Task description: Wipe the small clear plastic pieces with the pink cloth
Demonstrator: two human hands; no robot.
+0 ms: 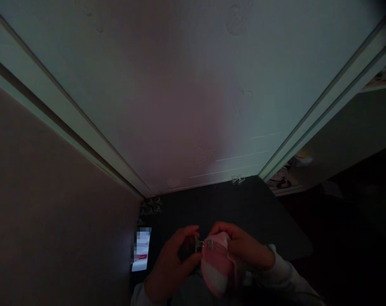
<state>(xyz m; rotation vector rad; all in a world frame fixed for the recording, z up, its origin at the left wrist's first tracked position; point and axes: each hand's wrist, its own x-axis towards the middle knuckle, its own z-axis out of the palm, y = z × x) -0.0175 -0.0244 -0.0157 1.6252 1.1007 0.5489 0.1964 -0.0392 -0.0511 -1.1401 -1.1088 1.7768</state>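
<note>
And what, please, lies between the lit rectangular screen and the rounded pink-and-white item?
In the head view, the left hand, with a small clear piece at its fingertips, lies between the screen and the item.

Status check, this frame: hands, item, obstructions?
Right hand gripping pink-and-white item. Left hand at small clear piece by its edge, grip unclear. Lit screen off left, not blocking hands.
</note>
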